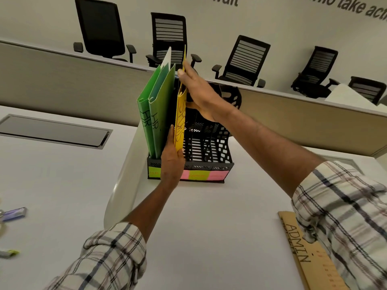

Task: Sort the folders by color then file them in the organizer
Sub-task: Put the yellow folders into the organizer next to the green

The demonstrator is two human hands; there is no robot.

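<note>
Yellow folder (180,122), "SPORTS" written on its spine, stands upright at the second slot from the left of the black mesh organizer (209,162). Both hands are on it.

Left hand (172,162) grips the bottom of the spine, index finger running up the folder's left side, thumb on the other side. It covers the folder's lower end, so can't tell if the folder sits fully in the slot.

Right hand (201,95) is higher, on the folder's right. It pinches the upper part, thumb on the near edge and fingers behind the right face.

Two green folders (155,114) marked "HR" stand in the leftmost slot, just beside the yellow one. The slots to the right hold no folders.

Green and pink sticky notes (199,175) line the organizer's front. A brown folder (299,245) marked "ADMIN" lies flat on the white table (209,227) at lower right, partly under the right plaid sleeve (345,216).
</note>
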